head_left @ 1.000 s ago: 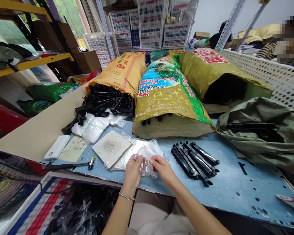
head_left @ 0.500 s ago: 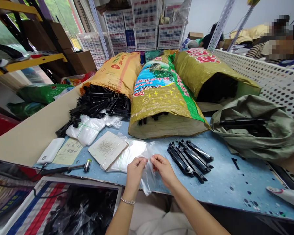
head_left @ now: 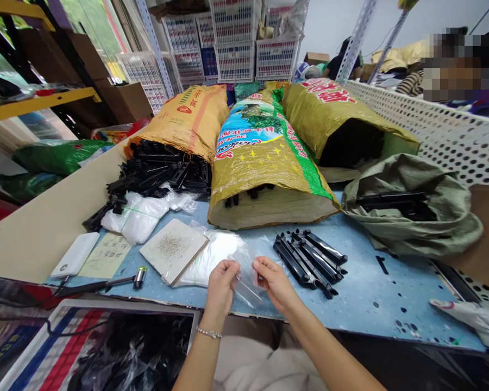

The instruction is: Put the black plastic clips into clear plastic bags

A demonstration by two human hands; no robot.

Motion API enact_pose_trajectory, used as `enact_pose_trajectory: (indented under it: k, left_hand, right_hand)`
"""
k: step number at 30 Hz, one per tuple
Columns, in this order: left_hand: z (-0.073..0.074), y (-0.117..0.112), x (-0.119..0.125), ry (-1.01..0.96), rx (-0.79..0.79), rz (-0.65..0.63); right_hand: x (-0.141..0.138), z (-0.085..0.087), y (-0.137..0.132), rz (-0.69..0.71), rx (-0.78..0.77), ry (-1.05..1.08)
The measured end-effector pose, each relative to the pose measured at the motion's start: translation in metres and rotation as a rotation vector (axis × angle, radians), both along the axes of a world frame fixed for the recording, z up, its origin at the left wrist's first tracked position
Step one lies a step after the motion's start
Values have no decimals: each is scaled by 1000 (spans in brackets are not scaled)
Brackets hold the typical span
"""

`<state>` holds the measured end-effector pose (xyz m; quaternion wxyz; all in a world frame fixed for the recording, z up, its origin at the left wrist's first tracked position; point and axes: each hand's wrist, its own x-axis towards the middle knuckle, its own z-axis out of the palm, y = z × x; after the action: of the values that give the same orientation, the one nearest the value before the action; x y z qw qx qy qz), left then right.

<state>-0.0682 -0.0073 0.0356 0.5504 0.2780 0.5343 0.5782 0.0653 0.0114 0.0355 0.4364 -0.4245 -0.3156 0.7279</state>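
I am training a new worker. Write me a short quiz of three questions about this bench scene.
1. True or false: the left hand and the right hand both pinch the clear bag.
2. Choose one. The loose black parts on the blue table lie: A) right of the hands, B) left of the hands, C) under the hands.
3. Fill the gap: at the far left, more such parts spill from the mouth of the ____ sack.

Key: 1 true; 2 A; 3 orange.

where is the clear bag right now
Head view, bottom centre: the clear bag is pinched between the left hand and right hand over the near edge of the blue table, just left of the bundle of black plastic bars.
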Motion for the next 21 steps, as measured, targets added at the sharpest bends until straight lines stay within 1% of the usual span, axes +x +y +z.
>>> enact_pose_trajectory:
  k: [5,7,11,14,17,21]
  left_hand:
    - [0,-1,9,109,56,5]
    - [0,-1,12,99,67,-1]
    - [0,-1,10,5,46,-34]
    - [1,-2,7,-28,39,-25]
    - [-2,-4,8,-8,39,-14]
    - [-7,-5,10,106,45,-36]
  right_hand:
    - [-2,-1,-2,-1,56,-25]
    - [-2,0,-3,5,63,-12]
    - [1,1,-3,-12,-1,37]
    - [3,2,-4,-32,-61,60]
    - [2,2,-5,-22,-76,60]
    - [-1,3,-7,-11,-81,50]
